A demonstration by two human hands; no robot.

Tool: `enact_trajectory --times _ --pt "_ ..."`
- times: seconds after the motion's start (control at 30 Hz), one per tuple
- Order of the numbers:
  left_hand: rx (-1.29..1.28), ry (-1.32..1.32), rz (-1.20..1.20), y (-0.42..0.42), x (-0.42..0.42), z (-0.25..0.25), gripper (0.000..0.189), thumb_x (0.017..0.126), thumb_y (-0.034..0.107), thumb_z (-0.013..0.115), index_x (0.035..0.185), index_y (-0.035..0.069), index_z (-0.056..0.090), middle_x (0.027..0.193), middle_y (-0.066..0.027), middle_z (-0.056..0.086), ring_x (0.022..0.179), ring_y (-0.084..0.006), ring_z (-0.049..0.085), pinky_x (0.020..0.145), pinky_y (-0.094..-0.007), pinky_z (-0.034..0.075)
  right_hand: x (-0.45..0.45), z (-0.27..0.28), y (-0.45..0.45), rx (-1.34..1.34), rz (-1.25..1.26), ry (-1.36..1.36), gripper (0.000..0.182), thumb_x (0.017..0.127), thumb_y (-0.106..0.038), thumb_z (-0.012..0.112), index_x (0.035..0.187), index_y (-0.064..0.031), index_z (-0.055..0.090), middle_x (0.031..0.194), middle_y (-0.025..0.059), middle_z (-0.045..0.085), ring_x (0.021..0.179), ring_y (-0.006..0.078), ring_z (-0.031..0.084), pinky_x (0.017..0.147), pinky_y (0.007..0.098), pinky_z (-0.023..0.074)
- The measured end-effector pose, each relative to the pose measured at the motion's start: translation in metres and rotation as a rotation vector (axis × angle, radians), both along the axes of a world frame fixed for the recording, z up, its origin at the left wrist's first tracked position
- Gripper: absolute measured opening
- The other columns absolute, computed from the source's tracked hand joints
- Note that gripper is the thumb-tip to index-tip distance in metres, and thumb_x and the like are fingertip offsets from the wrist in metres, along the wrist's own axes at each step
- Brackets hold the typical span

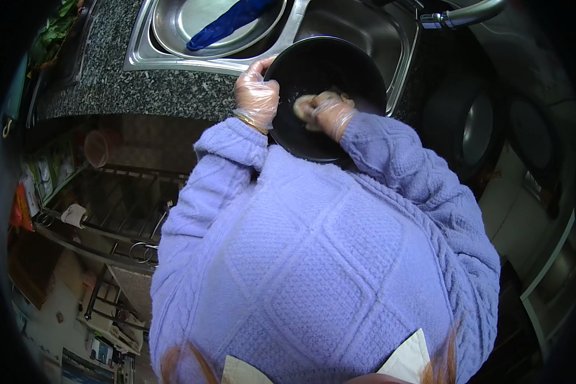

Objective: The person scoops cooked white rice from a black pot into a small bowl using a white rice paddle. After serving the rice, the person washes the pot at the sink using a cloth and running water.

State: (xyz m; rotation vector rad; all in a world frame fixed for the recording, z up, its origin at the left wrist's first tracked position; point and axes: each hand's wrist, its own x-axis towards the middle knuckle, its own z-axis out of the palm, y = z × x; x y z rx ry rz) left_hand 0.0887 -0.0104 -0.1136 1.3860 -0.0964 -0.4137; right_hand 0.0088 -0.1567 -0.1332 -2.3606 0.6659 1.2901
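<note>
A round black pan (317,62), dark inside, is tipped over the sink's front edge, close to my body. My left hand (258,93), in a clear plastic glove, grips its left rim with the thumb on top. My right hand (333,113), gloved the same way, is inside the pan, pressing a pale cloth or sponge (303,106) to its inner surface. Part of the pale thing is hidden under the fingers. The pan's handle, if it has one, is out of sight.
In the left bowl of the steel sink (182,65) sits a metal basin (173,24) with a blue bundle, perhaps a rubber glove (225,26), across it. A faucet (461,18) reaches in at upper right. Speckled stone counter (163,93) and leafy greens (53,38) lie leftward; dark cookware (477,125) stands right.
</note>
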Motion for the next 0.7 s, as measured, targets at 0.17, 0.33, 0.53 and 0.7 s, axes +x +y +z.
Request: enact_trajectory --times 0.17,0.33,0.53,0.7 --pt "-0.031 0.027 -0.021 -0.002 0.004 0.003 0.042 0.064 -0.014 0.042 0.101 -0.005 0.058 0.094 -0.0092 0.063 0.087 -0.014 0.058 0.082 -0.0247 0.045 0.008 0.027 0.022 0.138 0.785 -0.299 0.062 0.069 -0.028 0.07 0.126 -0.0208 0.047 0.122 0.0118 0.048 0.113 0.031 0.047 0.094 0.037 0.0418" --pt "-0.043 0.093 -0.091 0.001 0.008 0.015 0.046 0.062 -0.018 0.043 0.104 -0.005 0.056 0.102 -0.0088 0.061 0.094 -0.0149 0.058 0.087 -0.0256 0.043 0.04 0.036 0.011 -0.045 0.606 -0.358 0.048 0.074 -0.029 0.066 0.119 -0.0161 0.054 0.117 0.0126 0.053 0.108 0.0304 0.053 0.088 0.037 0.046" --pt "-0.074 0.081 -0.007 -0.002 0.003 0.017 0.045 0.061 -0.017 0.042 0.101 -0.006 0.058 0.096 -0.0093 0.062 0.088 -0.015 0.059 0.084 -0.0251 0.045 0.032 0.033 -0.035 -0.191 0.439 -0.206 0.032 0.08 -0.034 0.061 0.099 -0.0075 0.065 0.099 0.013 0.064 0.095 0.0298 0.06 0.081 0.0389 0.0482" --pt "-0.047 0.044 0.036 -0.004 0.0 0.015 0.042 0.062 -0.016 0.042 0.099 -0.005 0.059 0.092 -0.0092 0.063 0.085 -0.015 0.06 0.081 -0.0248 0.046 0.003 0.033 -0.01 -0.176 0.517 0.02 0.039 0.078 -0.033 0.066 0.112 -0.0141 0.061 0.112 0.011 0.06 0.105 0.0248 0.057 0.086 0.0364 0.0467"
